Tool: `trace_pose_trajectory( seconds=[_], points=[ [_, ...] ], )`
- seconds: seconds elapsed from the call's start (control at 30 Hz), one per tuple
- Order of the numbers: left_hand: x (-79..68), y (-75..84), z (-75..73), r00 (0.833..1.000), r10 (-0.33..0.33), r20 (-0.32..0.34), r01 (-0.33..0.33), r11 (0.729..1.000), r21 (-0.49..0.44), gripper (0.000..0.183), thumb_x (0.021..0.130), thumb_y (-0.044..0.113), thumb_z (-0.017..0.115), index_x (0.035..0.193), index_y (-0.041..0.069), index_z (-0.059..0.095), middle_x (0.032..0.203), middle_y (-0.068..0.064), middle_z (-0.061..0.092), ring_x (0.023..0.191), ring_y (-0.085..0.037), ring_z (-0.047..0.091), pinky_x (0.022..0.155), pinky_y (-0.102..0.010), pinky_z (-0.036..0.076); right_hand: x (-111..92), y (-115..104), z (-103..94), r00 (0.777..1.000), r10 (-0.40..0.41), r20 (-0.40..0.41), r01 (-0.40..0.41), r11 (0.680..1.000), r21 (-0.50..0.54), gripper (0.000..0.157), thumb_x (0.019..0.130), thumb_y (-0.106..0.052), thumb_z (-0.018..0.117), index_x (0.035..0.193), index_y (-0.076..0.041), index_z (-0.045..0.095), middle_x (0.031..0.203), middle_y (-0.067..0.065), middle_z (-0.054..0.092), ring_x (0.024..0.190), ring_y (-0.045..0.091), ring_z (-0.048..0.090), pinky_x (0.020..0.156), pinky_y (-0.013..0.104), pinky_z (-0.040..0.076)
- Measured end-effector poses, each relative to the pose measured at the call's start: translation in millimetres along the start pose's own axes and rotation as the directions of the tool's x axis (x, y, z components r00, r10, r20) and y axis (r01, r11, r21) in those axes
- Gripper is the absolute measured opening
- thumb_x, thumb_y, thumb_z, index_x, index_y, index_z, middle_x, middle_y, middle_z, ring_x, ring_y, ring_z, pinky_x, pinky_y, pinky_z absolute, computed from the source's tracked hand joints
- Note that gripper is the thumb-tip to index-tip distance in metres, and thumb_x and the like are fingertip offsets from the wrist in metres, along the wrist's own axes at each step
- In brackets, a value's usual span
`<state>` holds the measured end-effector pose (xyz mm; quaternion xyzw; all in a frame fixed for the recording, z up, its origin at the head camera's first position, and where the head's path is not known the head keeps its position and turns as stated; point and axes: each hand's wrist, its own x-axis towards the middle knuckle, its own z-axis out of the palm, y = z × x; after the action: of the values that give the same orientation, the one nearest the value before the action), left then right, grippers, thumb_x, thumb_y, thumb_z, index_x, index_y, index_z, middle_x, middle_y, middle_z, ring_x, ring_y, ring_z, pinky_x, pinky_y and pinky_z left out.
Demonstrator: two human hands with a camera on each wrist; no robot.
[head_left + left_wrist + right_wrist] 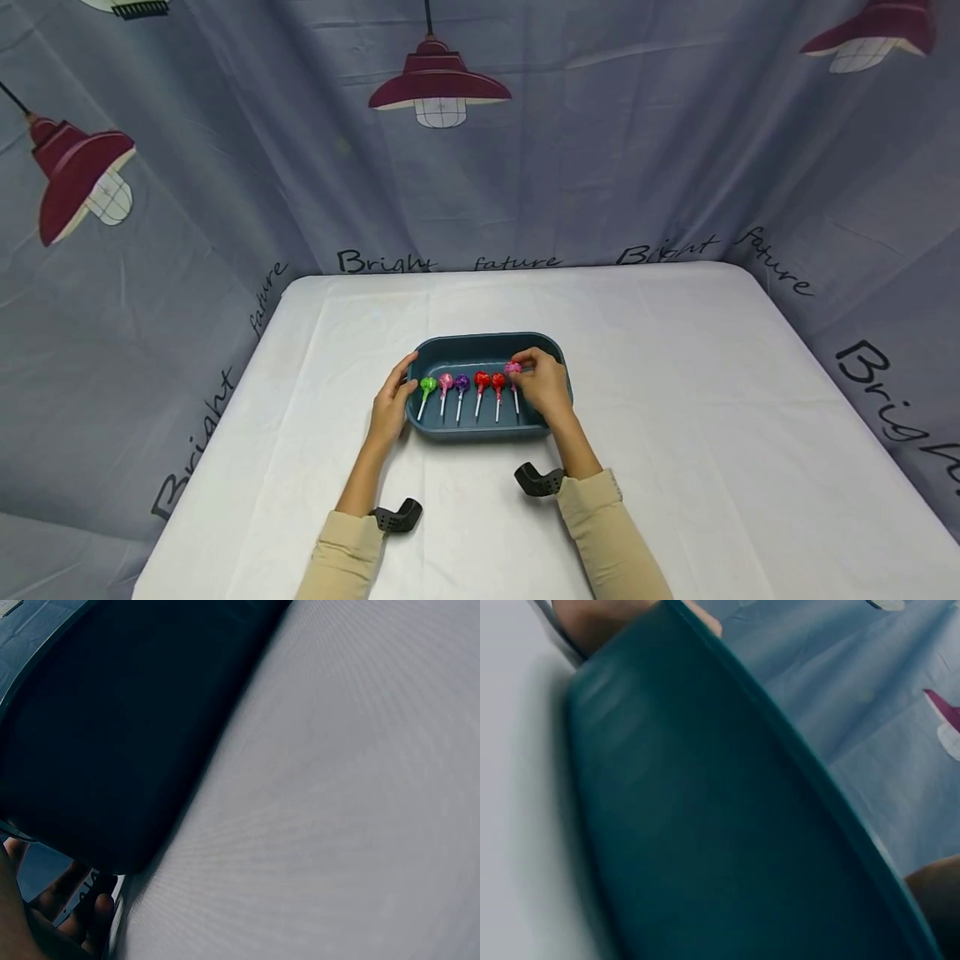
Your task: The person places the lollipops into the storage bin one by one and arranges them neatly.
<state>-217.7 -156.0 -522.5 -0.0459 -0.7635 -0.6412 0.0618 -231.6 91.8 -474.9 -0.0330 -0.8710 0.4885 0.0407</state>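
A dark teal tray [480,433] with rounded corners holds a row of lollipops on white sticks. From left to right they are a green lollipop [428,384], a pink lollipop [446,382], a purple lollipop [461,383], two red lollipops [482,380] and another pink lollipop [513,367]. My left hand [389,408] grips the tray's left end, its thumb at the rim; in the left wrist view its fingers [103,907] lie beside the tray's end. At the right end, my right hand [544,383] reaches inside and pinches the rightmost pink lollipop by its head.
A white cloth [712,433] covers the table under the tray. Grey-blue curtains [600,167] printed with red lamps and lettering hang behind and at both sides. A black wrist mount [540,480] sits at the right wrist and another [399,516] at the left.
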Motion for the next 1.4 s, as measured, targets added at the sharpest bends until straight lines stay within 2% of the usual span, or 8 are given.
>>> trace_pose_trajectory(
  seconds=[0.1,0.33,0.47,0.6,0.67,0.9,1.4],
  points=[
    [2.5,-12.1,-0.1,1.0,0.011,-0.004,-0.011,1.0,-0.013,0.042,0.095,0.012,0.048,0.137,0.017,0.047,0.14,-0.004,0.042,0.127,-0.026,0.037,0.104,-0.042,0.028,1,1,3.6,1.0,0.02,0.003,-0.02,0.999,-0.03,0.02,0.079,-0.005,0.071,0.098,-0.002,0.065,0.09,0.011,0.067,0.071,0.018,0.065,0.06,0.031,0.048],
    [3.4,-13.7,1.6,0.999,0.044,-0.029,-0.044,0.999,0.001,0.042,0.094,0.013,0.049,0.135,0.022,0.049,0.138,-0.002,0.045,0.124,-0.024,0.041,0.102,-0.041,0.031,1,0,3.5,0.999,0.044,-0.002,-0.044,0.997,-0.067,0.02,0.077,-0.006,0.073,0.096,-0.003,0.066,0.087,0.011,0.067,0.074,0.022,0.061,0.062,0.035,0.045],
    [3.5,-13.9,2.3,0.998,0.043,-0.035,-0.042,0.999,0.014,0.042,0.093,0.012,0.049,0.133,0.025,0.05,0.137,0.0,0.046,0.123,-0.024,0.042,0.101,-0.041,0.033,1,0,2.6,0.999,0.053,0.012,-0.052,0.995,-0.083,0.021,0.077,-0.006,0.073,0.096,-0.002,0.065,0.088,0.012,0.067,0.083,0.027,0.059,0.065,0.037,0.045],
    [3.4,-14.4,1.4,1.0,0.019,-0.019,-0.019,1.0,0.002,0.043,0.094,0.01,0.048,0.135,0.023,0.049,0.137,0.0,0.046,0.124,-0.024,0.041,0.101,-0.04,0.032,1,1,2.5,0.998,0.059,0.021,-0.057,0.994,-0.093,0.021,0.076,-0.006,0.073,0.095,-0.002,0.065,0.088,0.012,0.067,0.087,0.029,0.058,0.069,0.04,0.045],
    [3.0,-12.3,0.6,1.0,0.008,-0.008,-0.008,1.0,-0.013,0.043,0.095,0.009,0.048,0.136,0.021,0.049,0.138,-0.002,0.045,0.124,-0.026,0.041,0.102,-0.041,0.032,2,2,3.2,0.998,0.06,0.024,-0.057,0.994,-0.097,0.021,0.076,-0.006,0.074,0.095,-0.001,0.065,0.088,0.012,0.067,0.086,0.029,0.058,0.07,0.04,0.046],
    [-5.9,18.3,0.9,1.0,0.018,0.006,-0.018,1.0,0.016,0.043,0.093,0.003,0.045,0.136,0.006,0.045,0.139,-0.013,0.043,0.123,-0.033,0.041,0.1,-0.043,0.034,5,5,6.0,0.997,0.067,0.036,-0.062,0.99,-0.128,0.019,0.076,-0.007,0.074,0.093,-0.002,0.066,0.086,0.011,0.066,0.083,0.028,0.057,0.069,0.04,0.045],
    [-6.4,19.2,0.3,1.0,0.021,-0.004,-0.021,0.999,0.029,0.043,0.094,0.006,0.047,0.136,0.011,0.047,0.138,-0.009,0.044,0.124,-0.029,0.041,0.101,-0.042,0.033,9,6,7.0,0.995,0.072,0.062,-0.06,0.983,-0.176,0.017,0.077,-0.007,0.073,0.092,-0.002,0.065,0.086,0.011,0.065,0.08,0.026,0.057,0.068,0.039,0.046]
  ],
)
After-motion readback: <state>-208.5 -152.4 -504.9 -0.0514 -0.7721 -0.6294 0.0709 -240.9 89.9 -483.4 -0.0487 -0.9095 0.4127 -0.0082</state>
